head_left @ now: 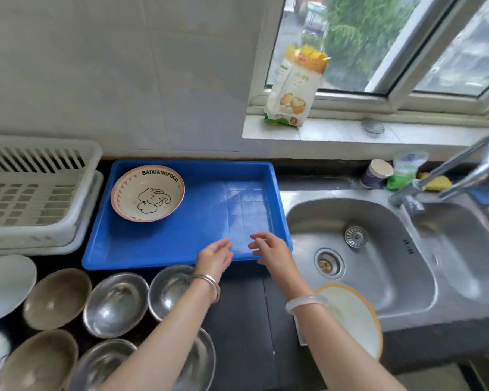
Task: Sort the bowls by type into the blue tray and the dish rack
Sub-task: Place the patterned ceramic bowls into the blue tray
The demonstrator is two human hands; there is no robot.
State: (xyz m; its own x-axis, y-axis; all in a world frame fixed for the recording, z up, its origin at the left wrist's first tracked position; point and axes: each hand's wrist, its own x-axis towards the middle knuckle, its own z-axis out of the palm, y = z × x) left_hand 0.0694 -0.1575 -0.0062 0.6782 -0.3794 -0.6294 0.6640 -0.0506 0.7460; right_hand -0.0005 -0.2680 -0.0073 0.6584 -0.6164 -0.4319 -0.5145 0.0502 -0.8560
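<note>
A blue tray [198, 249] lies on the dark counter. In its back left corner sits a ceramic bowl [147, 193] with an elephant drawing. The white dish rack [37, 193] stands to the left of the tray. My left hand [215, 256] and my right hand [268, 248] hover over the tray's front right corner, palms facing each other, fingers relaxed and holding nothing. On the counter at the front left stand several steel bowls [116, 304], two brown bowls [57, 297] and a pale bowl [6, 286]. A cream bowl with an orange rim [353, 317] lies under my right forearm.
A steel double sink [359, 249] with a tap [449, 170] is to the right. A paper cup [377, 173], a plastic cup and sponges stand behind the sink. A food bag [294, 88] leans on the window sill.
</note>
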